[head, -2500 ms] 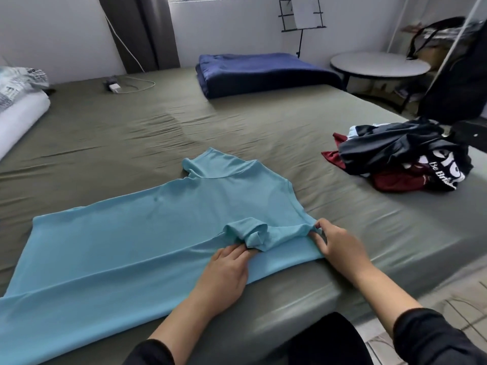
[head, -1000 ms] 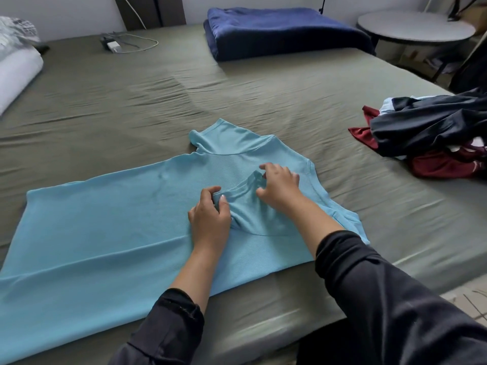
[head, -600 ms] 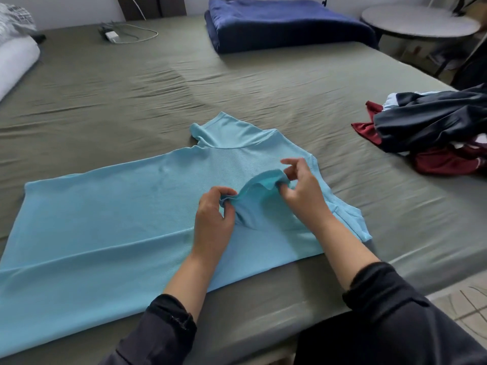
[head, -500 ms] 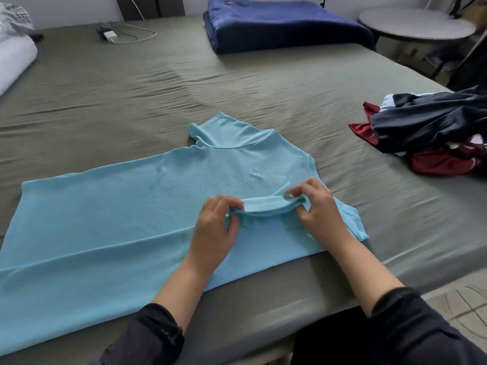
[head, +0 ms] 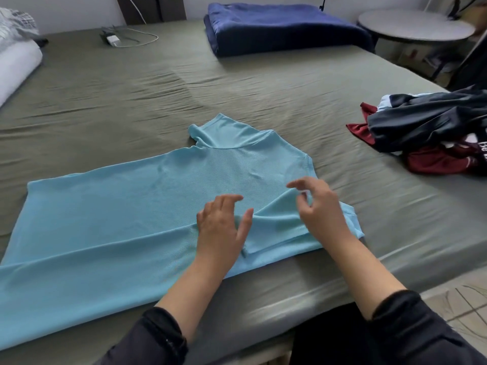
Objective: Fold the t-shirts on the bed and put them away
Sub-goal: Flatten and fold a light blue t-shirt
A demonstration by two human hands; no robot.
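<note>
Head view: a light blue t-shirt point(head: 126, 217) lies spread flat near the front edge of the olive bed point(head: 237, 90). The left hand point(head: 221, 230) rests on it, fingers straight and spread, holding nothing. The right hand point(head: 321, 209) is over the folded sleeve, fingers loosely apart. At the right edge sits a pile of dark and maroon shirts point(head: 432, 133).

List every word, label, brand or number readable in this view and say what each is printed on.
"Be": white lettering on a dark garment in the pile of clothes at the right edge of the bed; the frame edge cuts off the rest.
Light blue t-shirt: no print visible.
Folded navy blanket: no text visible.
White charger: too small to show any marking.
</note>
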